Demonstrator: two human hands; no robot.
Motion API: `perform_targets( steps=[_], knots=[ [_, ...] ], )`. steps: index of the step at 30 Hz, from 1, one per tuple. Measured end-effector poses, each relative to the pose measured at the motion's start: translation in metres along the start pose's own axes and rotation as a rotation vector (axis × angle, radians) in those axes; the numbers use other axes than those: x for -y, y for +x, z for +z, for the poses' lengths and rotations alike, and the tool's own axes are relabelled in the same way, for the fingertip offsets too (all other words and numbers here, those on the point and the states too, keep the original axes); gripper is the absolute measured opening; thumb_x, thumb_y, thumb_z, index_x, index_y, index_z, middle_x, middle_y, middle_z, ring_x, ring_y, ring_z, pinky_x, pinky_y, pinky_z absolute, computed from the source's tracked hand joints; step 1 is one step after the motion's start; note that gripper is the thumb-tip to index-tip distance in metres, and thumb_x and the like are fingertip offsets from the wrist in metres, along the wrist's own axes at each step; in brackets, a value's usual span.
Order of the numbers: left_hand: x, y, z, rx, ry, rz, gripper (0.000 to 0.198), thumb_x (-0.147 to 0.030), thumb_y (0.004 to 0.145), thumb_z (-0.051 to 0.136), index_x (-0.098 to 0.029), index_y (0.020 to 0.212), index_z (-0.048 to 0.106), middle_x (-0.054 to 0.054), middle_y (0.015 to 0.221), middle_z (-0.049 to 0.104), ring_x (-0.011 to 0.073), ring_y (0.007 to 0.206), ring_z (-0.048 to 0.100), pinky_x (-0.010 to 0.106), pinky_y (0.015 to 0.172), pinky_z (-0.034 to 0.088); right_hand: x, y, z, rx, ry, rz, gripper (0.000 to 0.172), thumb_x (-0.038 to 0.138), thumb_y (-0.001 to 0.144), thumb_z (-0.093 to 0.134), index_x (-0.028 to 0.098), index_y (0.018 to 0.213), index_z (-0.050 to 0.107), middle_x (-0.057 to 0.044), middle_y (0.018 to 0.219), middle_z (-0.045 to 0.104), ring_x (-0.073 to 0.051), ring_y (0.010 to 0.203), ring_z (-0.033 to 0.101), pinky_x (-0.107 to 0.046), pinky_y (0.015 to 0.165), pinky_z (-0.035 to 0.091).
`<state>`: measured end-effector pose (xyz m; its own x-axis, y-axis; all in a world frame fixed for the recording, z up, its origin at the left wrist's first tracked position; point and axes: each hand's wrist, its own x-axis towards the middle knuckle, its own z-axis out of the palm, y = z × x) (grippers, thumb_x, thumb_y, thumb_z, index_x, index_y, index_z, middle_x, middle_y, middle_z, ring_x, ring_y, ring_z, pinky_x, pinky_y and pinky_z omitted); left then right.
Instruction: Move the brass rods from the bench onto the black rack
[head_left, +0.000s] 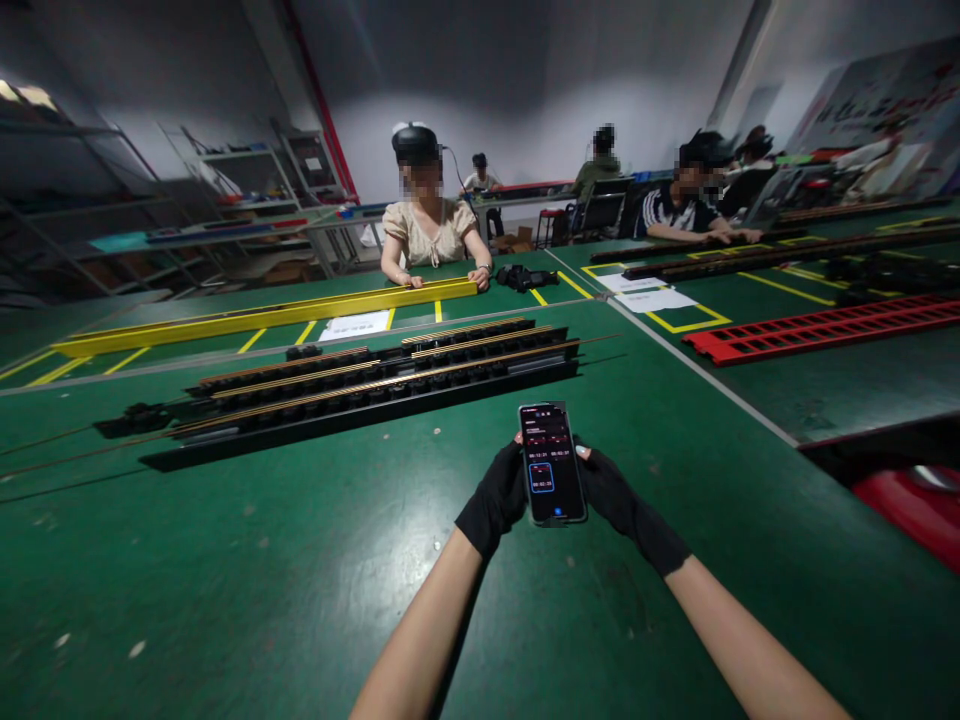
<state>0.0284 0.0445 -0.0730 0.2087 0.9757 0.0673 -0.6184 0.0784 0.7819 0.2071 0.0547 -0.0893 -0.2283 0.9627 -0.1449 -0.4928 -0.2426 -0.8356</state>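
A smartphone (553, 465) with a dark, lit screen is held upright between my two hands above the green table (300, 600). My left hand (496, 497), in a black fingerless glove, grips its left edge. On the opposite edge, my right hand (611, 495) wears a matching glove, its thumb at the side of the phone. The fingers behind the phone are hidden. Beyond the phone, slightly left, lies a long black tray (360, 412) bearing dark parts and thin copper-coloured rods (322, 405).
Across the table a person (427, 230) in a headset touches a long yellow beam (270, 315). White papers (356, 325) lie near it. At right are a red ladder-like frame (825, 330) and another person (679, 200). A red stool (911, 510) stands by the table edge.
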Motion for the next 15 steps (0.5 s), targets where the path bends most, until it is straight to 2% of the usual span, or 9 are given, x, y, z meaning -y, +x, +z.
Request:
perform_targets(
  steps=[4,7,12,15],
  knots=[
    [0.008,0.01,0.004,0.016,-0.063,-0.117,0.037,-0.016,0.073,0.079,-0.016,0.108,0.071,0.01,0.123,0.069,0.0326,0.133,0.05,0.044,0.118,0.034,0.0,-0.005,0.005,-0.071,-0.085,-0.084,0.04,0.046,0.073,0.077,0.025,0.106,0.07,-0.005,0.112,0.073,-0.028,0.105,0.067,-0.048,0.099,0.05],
    [0.01,0.014,0.005,0.016,-0.111,-0.202,0.031,-0.027,0.08,0.075,-0.017,0.11,0.07,0.008,0.116,0.072,0.0333,0.129,0.054,0.05,0.114,0.039,0.0,-0.007,0.007,-0.127,-0.153,-0.128,0.044,0.046,0.072,0.08,0.026,0.11,0.069,-0.005,0.114,0.073,-0.028,0.104,0.067,-0.05,0.098,0.05],
    [0.006,0.007,-0.001,0.018,-0.129,-0.191,0.035,-0.023,0.079,0.076,-0.018,0.113,0.07,0.007,0.12,0.07,0.0303,0.133,0.05,0.04,0.116,0.037,0.002,-0.004,0.009,-0.056,-0.062,-0.096,0.039,0.058,0.075,0.072,0.025,0.096,0.071,-0.004,0.1,0.075,-0.029,0.104,0.067,-0.05,0.101,0.048],
    [0.008,0.011,0.0,0.035,-0.14,-0.219,0.036,-0.027,0.079,0.076,-0.017,0.113,0.07,0.007,0.117,0.071,0.0308,0.13,0.053,0.043,0.115,0.038,0.003,-0.003,0.009,-0.038,-0.046,-0.065,0.04,0.058,0.073,0.072,0.025,0.097,0.071,-0.004,0.097,0.076,-0.029,0.102,0.068,-0.051,0.102,0.047]
  ],
)
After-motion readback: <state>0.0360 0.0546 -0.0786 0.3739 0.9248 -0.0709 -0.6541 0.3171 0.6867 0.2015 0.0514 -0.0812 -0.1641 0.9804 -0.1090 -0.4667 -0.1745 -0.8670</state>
